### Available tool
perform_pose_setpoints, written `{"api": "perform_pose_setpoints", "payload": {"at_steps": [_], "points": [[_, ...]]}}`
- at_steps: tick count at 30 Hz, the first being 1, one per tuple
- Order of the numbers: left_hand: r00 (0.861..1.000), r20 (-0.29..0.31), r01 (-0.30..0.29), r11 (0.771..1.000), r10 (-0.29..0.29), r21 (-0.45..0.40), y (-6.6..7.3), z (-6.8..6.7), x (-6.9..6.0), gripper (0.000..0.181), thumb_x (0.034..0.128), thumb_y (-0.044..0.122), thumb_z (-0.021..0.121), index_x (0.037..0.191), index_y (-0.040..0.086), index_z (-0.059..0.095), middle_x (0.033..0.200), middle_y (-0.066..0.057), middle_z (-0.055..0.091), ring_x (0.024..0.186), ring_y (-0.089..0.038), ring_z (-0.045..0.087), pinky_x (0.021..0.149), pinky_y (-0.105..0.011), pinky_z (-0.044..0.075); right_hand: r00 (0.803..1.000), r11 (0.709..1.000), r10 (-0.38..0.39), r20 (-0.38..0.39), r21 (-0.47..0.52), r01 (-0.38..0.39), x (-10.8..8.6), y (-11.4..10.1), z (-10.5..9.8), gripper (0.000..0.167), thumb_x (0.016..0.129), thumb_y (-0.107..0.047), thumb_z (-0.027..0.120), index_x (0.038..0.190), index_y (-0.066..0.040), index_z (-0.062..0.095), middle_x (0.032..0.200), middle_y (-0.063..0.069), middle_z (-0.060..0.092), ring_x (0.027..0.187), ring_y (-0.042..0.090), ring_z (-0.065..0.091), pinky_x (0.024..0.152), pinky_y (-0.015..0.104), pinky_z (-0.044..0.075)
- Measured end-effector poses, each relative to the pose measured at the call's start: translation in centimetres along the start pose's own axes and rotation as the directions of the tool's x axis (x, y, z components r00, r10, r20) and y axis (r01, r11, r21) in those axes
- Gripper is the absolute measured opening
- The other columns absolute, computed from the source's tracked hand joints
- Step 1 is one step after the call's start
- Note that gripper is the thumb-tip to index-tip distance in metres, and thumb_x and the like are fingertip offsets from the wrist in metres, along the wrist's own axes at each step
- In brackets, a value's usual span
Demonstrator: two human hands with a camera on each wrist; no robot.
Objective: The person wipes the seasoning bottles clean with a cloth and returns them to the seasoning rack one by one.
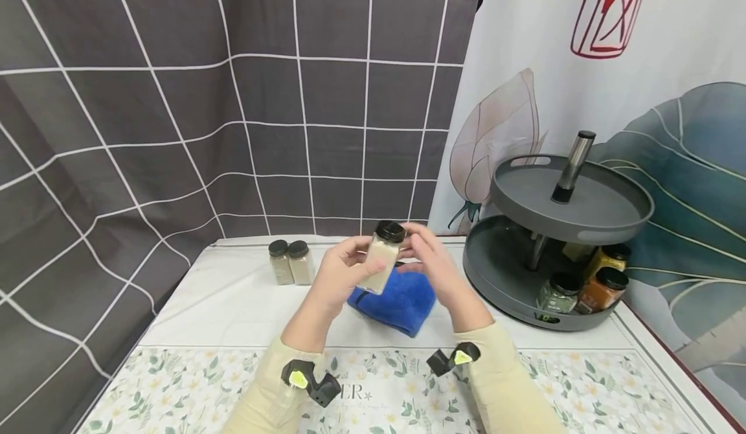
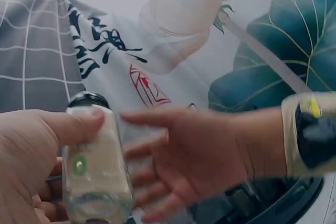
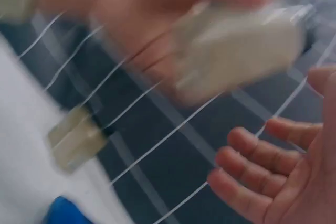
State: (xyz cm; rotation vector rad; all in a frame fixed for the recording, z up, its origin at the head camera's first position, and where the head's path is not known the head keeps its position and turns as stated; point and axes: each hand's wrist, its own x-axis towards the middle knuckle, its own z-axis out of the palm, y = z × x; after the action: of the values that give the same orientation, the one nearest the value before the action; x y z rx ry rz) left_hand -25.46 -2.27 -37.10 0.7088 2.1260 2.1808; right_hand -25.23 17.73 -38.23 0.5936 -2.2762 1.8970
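— Far left?
— Two black-lidded, square glass jars (image 1: 299, 269), paired, likely saving room.
— Middle?
— Left hand (image 1: 337, 271): grip pinching one pale-filled, black-lidded glass jar (image 1: 381, 267), raised near blue plush cloth (image 1: 402, 308); lid likely kept free.
— Right hand (image 1: 436, 267)?
— Grip spread, beside jar.

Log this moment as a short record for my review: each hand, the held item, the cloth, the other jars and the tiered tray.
Left hand: left hand grips the held jar
Held item: held jar, black lid, pale contents, raised and tilted
Right hand: right hand beside the held jar, fingers loose, gripping nothing
Cloth: blue cloth on the table, below the hands
Other jars: two pale jars side by side, left of the cloth
Tiered tray: grey two-tier tray at right, lidded jars on its lower tier
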Motion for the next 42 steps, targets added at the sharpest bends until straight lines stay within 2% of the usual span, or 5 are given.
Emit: {"api": "perform_pose_setpoints", "payload": {"at_steps": [6,16,32,37,42], "points": [[0.997,0.052,-0.078,0.941,0.064,0.329,-0.5,0.4,0.1,0.041,0.0833,0.022,0.083,0.122,0.012,0.071,0.111,-0.003,0.070,0.092,-0.019,0.062,0.069,-0.033,0.057,0.981,0.981,-0.182,0.067,-0.051,0.185,-0.9,-2.6,-1.2,0.060,0.094,-0.020,0.073,0.146,-0.007,0.046,0.129,0.022,0.060,0.105,0.023,0.065,0.083,0.032,0.059],[0.992,0.108,-0.099,0.919,0.062,0.383,-0.2,0.4,-0.1,0.051,0.0878,0.021,0.080,0.134,0.006,0.063,0.121,-0.010,0.069,0.108,-0.024,0.066,0.094,-0.038,0.056,0.987,0.919,-0.162,0.003,-0.365,0.152,-1.4,-3.2,-2.8,0.050,0.085,-0.010,0.082,0.130,-0.008,0.061,0.119,0.012,0.068,0.097,0.026,0.065,0.079,0.036,0.057],[0.986,-0.164,0.086,0.873,-0.007,0.480,1.4,-8.0,0.1,0.038,0.0979,0.020,0.067,0.131,0.002,0.061,0.117,-0.018,0.067,0.111,-0.034,0.063,0.101,-0.050,0.049,0.884,0.568,0.095,-0.458,-0.704,-0.426,-3.3,-0.1,-10.9,0.055,0.088,-0.019,0.078,0.138,-0.009,0.055,0.130,0.028,0.060,0.113,0.052,0.057,0.086,0.063,0.048],[0.935,-0.354,0.110,0.921,0.032,0.373,1.4,-10.5,-0.3,0.030,0.0984,0.017,0.067,0.124,0.001,0.064,0.108,-0.008,0.070,0.102,-0.019,0.064,0.094,-0.032,0.050,0.849,0.540,0.197,-0.491,-0.668,-0.512,-3.6,1.0,-11.8,0.058,0.090,-0.021,0.076,0.140,-0.006,0.052,0.134,0.031,0.056,0.113,0.053,0.055,0.085,0.062,0.049],[0.799,-0.596,0.074,0.968,0.088,0.241,0.4,-13.2,-0.5,0.022,0.1000,0.014,0.062,0.116,-0.001,0.064,0.089,0.009,0.064,0.085,-0.007,0.060,0.080,-0.018,0.050,0.835,0.537,0.268,-0.481,-0.644,-0.544,-3.8,1.9,-12.5,0.058,0.091,-0.024,0.075,0.139,-0.002,0.052,0.136,0.033,0.054,0.116,0.053,0.053,0.088,0.062,0.048]]}}
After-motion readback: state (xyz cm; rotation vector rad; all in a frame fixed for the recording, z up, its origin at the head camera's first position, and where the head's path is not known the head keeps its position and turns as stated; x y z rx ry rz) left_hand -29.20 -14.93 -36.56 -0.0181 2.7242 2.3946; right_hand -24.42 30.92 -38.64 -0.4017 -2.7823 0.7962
